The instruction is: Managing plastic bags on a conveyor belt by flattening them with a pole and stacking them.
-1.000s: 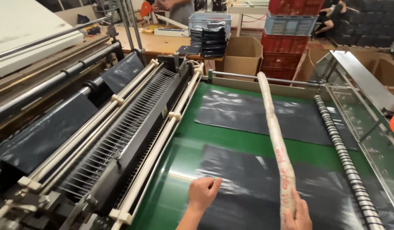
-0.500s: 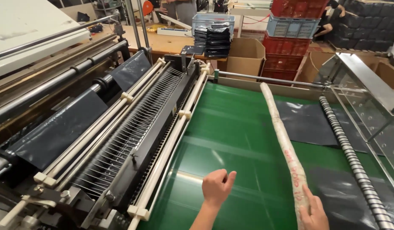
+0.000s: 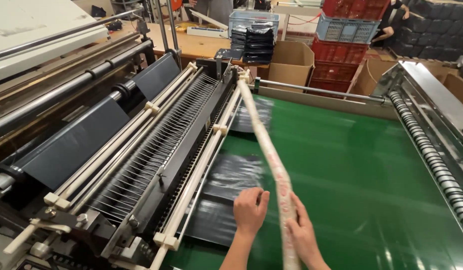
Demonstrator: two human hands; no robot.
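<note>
- Over the green belt (image 3: 351, 165), my right hand (image 3: 302, 235) is gripping the long pale rod (image 3: 265, 145); my left hand (image 3: 249, 210) is hovering half-curled, holding nothing.
- Black plastic sheets (image 3: 226, 192) are lying under both hands, the roller machine (image 3: 156, 145) crowding the left.
- Crates (image 3: 341, 47) and cardboard boxes (image 3: 290, 62) are standing behind; the belt's right side is lying open.

Bright, even indoor light falls from overhead and casts only soft shadows. Pale glare streaks the green belt (image 3: 371, 165) and shines off the black plastic sheets (image 3: 231, 175) coming out of the machine. The sheet farther along the belt is smeared by motion blur. Straight rails bend outward near the frame's edges.
</note>
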